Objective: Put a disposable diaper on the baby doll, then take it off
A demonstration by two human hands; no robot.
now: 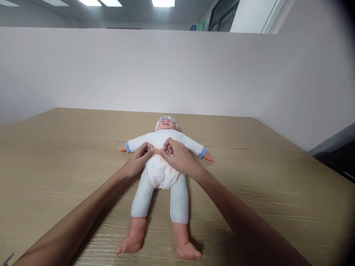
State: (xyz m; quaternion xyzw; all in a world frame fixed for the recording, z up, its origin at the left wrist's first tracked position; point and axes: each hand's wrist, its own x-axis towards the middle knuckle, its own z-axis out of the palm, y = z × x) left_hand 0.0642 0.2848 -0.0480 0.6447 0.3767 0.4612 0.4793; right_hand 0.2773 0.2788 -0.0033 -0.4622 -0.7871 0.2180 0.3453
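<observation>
A baby doll (pixel 166 137) in a white suit with blue cuffs and a printed headband lies on its back, feet towards me. Round its hips sits a white diaper (pixel 162 173) with faint coloured prints. At the diaper's front waist edge, my left hand (pixel 141 158) pinches the material between thumb and fingers. My right hand (pixel 177 155) is closed at the same edge, its thumb almost meeting the left one at the middle. The fingers hide part of the waistband and the doll's belly.
The doll rests on a wood-grain table (pixel 83 184) with a seam across it. A white partition (pixel 161 70) rises behind the table and along its sides. A dark object (pixel 338 155) stands beyond the right edge, and a small pale object (pixel 7 258) shows at the lower left.
</observation>
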